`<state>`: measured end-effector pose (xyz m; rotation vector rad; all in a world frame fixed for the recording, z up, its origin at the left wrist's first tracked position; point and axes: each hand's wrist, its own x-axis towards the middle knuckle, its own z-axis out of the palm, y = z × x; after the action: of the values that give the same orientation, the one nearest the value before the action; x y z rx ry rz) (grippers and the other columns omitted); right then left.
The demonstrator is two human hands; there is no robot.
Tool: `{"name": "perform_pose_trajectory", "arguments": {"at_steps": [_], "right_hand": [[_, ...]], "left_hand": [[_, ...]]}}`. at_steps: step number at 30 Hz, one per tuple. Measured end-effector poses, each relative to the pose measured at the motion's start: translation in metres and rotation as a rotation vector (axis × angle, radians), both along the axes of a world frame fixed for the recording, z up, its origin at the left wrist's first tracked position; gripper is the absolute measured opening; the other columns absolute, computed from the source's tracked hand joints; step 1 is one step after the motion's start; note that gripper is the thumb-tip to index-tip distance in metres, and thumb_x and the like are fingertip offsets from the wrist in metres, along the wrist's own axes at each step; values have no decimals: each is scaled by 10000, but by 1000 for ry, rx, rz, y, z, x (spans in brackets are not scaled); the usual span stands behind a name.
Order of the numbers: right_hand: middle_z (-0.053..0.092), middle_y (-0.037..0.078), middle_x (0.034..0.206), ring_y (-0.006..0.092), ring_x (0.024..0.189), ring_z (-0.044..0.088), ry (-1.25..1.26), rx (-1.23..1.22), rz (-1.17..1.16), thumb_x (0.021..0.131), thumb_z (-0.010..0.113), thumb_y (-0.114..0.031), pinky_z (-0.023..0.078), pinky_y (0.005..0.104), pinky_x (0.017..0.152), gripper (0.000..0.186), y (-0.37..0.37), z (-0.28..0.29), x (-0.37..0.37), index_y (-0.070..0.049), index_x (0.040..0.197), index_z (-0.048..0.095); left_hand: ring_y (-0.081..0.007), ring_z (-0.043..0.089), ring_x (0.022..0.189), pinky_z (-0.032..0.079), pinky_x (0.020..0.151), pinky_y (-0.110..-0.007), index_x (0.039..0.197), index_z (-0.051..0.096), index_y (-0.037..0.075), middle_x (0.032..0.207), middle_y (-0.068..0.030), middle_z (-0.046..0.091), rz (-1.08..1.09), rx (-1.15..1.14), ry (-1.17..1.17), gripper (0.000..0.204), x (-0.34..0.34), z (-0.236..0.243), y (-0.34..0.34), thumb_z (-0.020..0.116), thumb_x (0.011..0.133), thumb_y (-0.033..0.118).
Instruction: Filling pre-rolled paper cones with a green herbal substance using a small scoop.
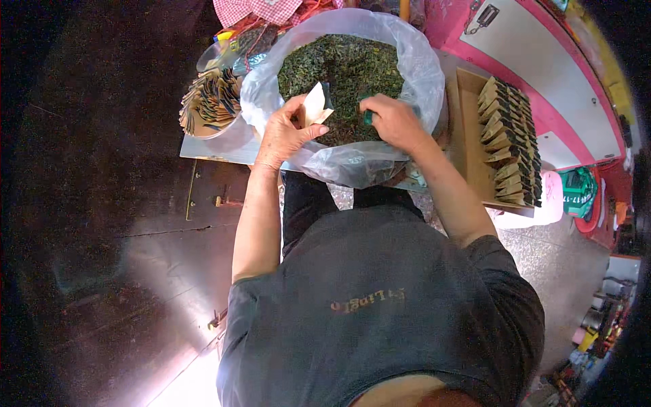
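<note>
A wide clear plastic bag [261, 95], open at the top, holds loose dark green leaves [339, 57]. Above the left part of its opening, the person's left hand [288, 132] pinches a small paper packet [313, 106], cream with a dark side, between thumb and fingers. Apart from it, over the right part of the bag, the right hand [395, 121] is closed around a small green object [368, 118], mostly hidden by the fingers. Just left of the bag stands a round tub [226, 141] crammed with similar packets; to its right, a cardboard tray [468, 136] carries packets in upright rows. Beyond the bag lies a red checked cloth [261, 9].
</note>
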<state>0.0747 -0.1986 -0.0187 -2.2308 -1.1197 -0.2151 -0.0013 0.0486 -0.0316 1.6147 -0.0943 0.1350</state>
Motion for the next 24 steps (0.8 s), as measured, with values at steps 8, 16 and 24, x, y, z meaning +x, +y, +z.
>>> {"name": "perform_pose_trajectory", "arguments": {"at_steps": [8, 16, 24], "right_hand": [[640, 142, 722, 301, 680, 638, 172, 336, -359, 855, 571, -149, 491, 370, 646, 149, -3, 6, 10, -50, 933, 652], [636, 78, 638, 138, 509, 594, 732, 410, -412, 865, 523, -243, 454, 281, 432, 249, 28, -12, 31, -38, 867, 663], [616, 105, 675, 126, 478, 546, 999, 750, -363, 904, 505, -230, 424, 250, 394, 265, 23, -13, 29, 12, 921, 612]], "left_hand": [[-81, 561, 886, 460, 813, -243, 1221, 572, 70, 971, 21, 624, -21, 82, 71, 604, 2, 4, 3, 846, 684, 91], [-81, 566, 890, 464, 812, -252, 1208, 575, 72, 981, 13, 637, -20, 49, 87, 587, 6, 4, -2, 844, 686, 86], [-97, 570, 851, 461, 782, -262, 1173, 603, 68, 934, 2, 653, 71, 282, 74, 575, 4, 14, -8, 861, 668, 166]]}}
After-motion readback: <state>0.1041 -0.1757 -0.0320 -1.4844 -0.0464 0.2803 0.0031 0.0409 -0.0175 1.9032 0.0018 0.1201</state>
